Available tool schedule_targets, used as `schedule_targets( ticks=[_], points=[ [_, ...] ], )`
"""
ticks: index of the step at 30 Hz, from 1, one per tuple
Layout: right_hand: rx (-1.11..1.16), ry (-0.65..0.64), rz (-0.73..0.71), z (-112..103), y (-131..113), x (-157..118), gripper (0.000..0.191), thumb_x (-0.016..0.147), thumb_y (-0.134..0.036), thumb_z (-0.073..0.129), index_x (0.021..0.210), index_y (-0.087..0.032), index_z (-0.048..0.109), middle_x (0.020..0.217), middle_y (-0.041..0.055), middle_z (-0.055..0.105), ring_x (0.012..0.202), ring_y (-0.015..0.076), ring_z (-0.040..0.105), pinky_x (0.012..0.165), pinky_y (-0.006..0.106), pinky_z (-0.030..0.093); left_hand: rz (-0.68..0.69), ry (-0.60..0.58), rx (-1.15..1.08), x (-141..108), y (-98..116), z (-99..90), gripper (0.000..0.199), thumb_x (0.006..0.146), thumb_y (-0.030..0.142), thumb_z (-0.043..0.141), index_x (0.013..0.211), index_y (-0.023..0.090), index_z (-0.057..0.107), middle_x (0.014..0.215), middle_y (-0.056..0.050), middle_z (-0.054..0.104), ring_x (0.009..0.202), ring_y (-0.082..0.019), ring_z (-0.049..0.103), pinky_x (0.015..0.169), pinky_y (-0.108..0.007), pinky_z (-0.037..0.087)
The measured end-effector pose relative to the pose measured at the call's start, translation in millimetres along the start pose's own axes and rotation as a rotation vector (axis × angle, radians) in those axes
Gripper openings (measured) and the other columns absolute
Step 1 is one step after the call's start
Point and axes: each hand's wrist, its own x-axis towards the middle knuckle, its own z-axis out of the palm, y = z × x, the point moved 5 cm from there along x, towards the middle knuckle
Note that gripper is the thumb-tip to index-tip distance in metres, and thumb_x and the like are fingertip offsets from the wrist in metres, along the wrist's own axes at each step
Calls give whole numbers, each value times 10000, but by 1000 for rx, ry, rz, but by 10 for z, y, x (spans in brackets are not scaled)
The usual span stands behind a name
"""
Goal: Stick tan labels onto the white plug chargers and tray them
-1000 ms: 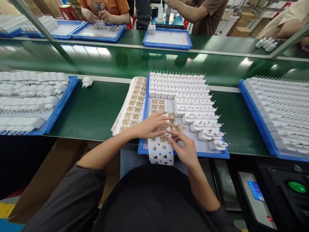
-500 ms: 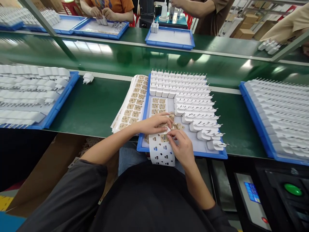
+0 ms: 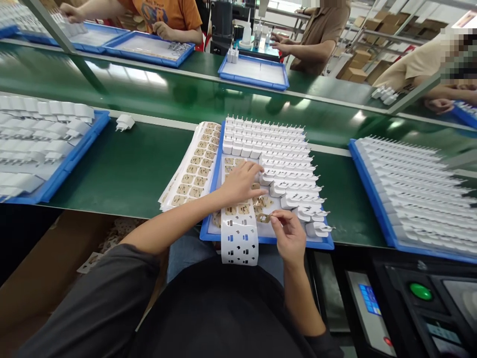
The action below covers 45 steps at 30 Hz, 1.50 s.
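Note:
My right hand (image 3: 289, 236) pinches a small tan die-cut sticker (image 3: 264, 218) by its edge, above the tray's near part. My left hand (image 3: 244, 183) is stretched over the tray, thumb and fingers apart, its fingertips by the left end of a row of white plug adapters (image 3: 283, 161); whether they touch one I cannot tell. Beneath my left hand lies a sticker sheet (image 3: 239, 238), its near part peeled bare and hanging over the edge of the blue tray (image 3: 268, 240). Several loose tan stickers (image 3: 263, 203) lie between my hands.
A stack of sticker sheets (image 3: 194, 169) lies left of the tray. One adapter (image 3: 124, 122) sits alone on the green bench. Full blue trays stand left (image 3: 76, 159) and right (image 3: 372, 209). Across the bench, co-workers sit by other trays (image 3: 253, 72). A device with a green button (image 3: 421, 292) is at lower right.
My right hand has moved away from the sheet with a tan sticker in its fingers. My left hand has come off the sheet's near part and opened towards the adapters. The view has shifted slightly.

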Motion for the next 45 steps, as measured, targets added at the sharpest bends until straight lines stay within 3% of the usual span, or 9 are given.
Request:
schedule_targets(
  ticks=[4,7,11,15,19,24,28,34,45],
  points=[
    [-16,5,4,8,23,-21,54,934,-256,687,971,-226,712,906,38,710,887,190,676,797,342,565,-34,8,170,312,147,97,383,808,279,811,1101,150,601,1283,-167,568,1225,-353,518,1014,-483,446],
    [3,11,-10,-7,14,-27,42,926,-246,694,955,-222,713,890,38,705,891,191,677,811,351,568,-18,24,22,294,206,13,262,793,135,777,973,163,589,1176,-134,609,1149,-316,567,974,-462,475],
    [165,52,-14,-4,-60,0,41,923,-215,693,955,-239,703,895,23,687,897,179,676,817,337,567,-208,59,-687,-88,154,-210,360,789,287,818,962,199,514,959,-34,624,863,-197,648,779,-351,552],
    [361,-41,-49,172,-301,40,116,930,-158,671,980,-261,692,889,14,667,879,169,657,798,320,551,-503,71,-1462,-629,191,-188,542,758,405,847,1140,228,506,943,-14,673,781,-168,695,666,-280,583],
    [471,-176,-58,390,-514,43,139,931,-141,664,992,-263,690,862,13,649,841,166,624,744,302,520,-589,118,-1737,-1017,284,-53,471,798,425,829,1170,233,613,937,-20,706,792,-164,701,666,-269,608],
    [521,-185,59,489,-454,20,105,937,-169,675,968,-268,692,872,3,644,824,152,600,721,279,488,-427,329,-1418,-1259,224,-91,197,900,325,753,1076,239,735,1225,-53,705,1150,-204,666,942,-302,583],
    [521,-154,144,500,-381,-10,76,931,-199,696,957,-271,698,872,-11,638,788,131,587,705,258,478,-237,302,-1043,-1329,256,-194,370,977,265,642,1346,295,648,1435,-81,627,1385,-246,547,1089,-364,515],
    [462,-213,225,522,-450,-8,35,911,-238,725,923,-257,699,865,-8,661,771,132,608,681,253,496,-137,387,-655,-1358,230,-309,424,834,233,809,1237,229,677,1195,-100,751,1141,-244,706,966,-358,578],
    [387,-153,244,528,-528,117,43,907,-264,740,919,-263,698,891,-11,669,861,145,629,789,275,504,53,420,-574,-1311,350,-461,391,865,258,795,1233,241,666,1216,-112,762,1139,-248,718,988,-410,575]
  ],
)
